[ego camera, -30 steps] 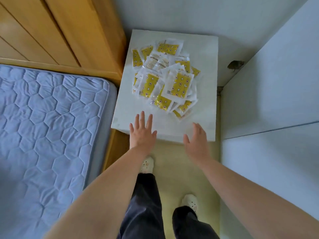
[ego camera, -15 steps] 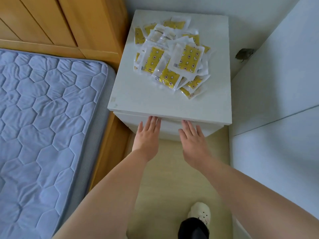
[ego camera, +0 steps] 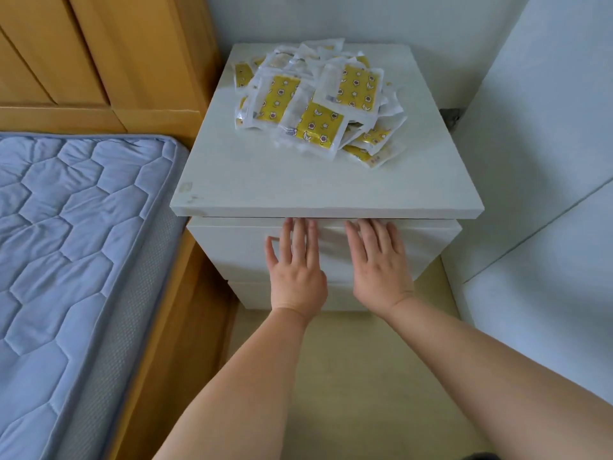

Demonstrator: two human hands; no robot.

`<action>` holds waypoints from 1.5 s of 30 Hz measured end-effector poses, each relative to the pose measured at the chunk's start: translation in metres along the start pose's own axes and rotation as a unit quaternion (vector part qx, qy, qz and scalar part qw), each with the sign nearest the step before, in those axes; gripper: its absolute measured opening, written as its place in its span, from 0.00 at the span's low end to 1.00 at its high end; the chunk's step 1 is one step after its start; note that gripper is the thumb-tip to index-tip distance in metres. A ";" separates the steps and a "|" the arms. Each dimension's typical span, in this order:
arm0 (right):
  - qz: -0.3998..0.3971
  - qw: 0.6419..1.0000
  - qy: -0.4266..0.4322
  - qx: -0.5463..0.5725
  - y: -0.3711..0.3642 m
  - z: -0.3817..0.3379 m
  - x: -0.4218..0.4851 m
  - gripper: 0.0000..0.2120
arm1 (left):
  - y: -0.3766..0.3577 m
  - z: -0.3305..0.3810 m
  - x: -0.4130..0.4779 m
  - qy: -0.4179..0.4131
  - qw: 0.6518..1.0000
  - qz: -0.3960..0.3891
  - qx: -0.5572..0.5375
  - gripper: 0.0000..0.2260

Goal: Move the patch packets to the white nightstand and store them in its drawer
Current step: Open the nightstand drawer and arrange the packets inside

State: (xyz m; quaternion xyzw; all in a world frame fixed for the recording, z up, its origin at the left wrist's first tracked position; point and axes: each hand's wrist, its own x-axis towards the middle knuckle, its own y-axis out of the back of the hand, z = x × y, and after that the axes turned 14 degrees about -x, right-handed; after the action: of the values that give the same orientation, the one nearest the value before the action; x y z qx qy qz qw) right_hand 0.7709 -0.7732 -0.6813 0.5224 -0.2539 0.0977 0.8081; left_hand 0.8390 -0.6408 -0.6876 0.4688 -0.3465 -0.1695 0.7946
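A loose heap of patch packets (ego camera: 318,104), clear sleeves with yellow star-printed patches inside, lies on top of the white nightstand (ego camera: 265,180), toward its back. None is in the drawer yet. The top drawer (ego camera: 229,247) looks closed, its front flush beneath the overhanging top.

A second ago both hands hovered over the top's front edge; they have since dropped to the drawer front. By the look of it, moving the packets is done and opening the drawer is starting.

The left hand (ego camera: 297,270) and right hand (ego camera: 378,270) lie side by side, fingers straight and close together, against the drawer front. Their fingertips reach the dark gap under the top. Neither holds anything.

A blue quilted mattress (ego camera: 66,244) sits to the left.
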 end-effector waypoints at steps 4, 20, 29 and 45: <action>0.084 0.996 -0.025 0.004 -0.016 -0.004 0.001 0.23 | -0.014 -0.007 0.002 -0.010 0.999 0.036 -0.014 0.33; -0.090 0.996 -0.017 -0.009 0.051 -0.004 -0.013 0.36 | 0.044 0.023 -0.026 0.039 0.994 -0.074 0.072 0.30; -0.168 0.982 0.064 0.057 0.116 0.014 -0.053 0.09 | 0.103 0.062 -0.062 -0.008 0.973 -0.136 0.185 0.11; -0.366 0.925 0.080 0.057 0.187 0.015 -0.137 0.14 | 0.134 0.098 -0.155 0.023 0.955 -0.274 0.115 0.15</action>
State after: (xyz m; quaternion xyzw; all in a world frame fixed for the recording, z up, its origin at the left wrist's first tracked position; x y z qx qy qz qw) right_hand 0.5707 -0.6903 -0.5975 0.6145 0.0266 -0.1496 0.7742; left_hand 0.6536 -0.5425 -0.6013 0.6377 -0.2035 -0.3290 0.6661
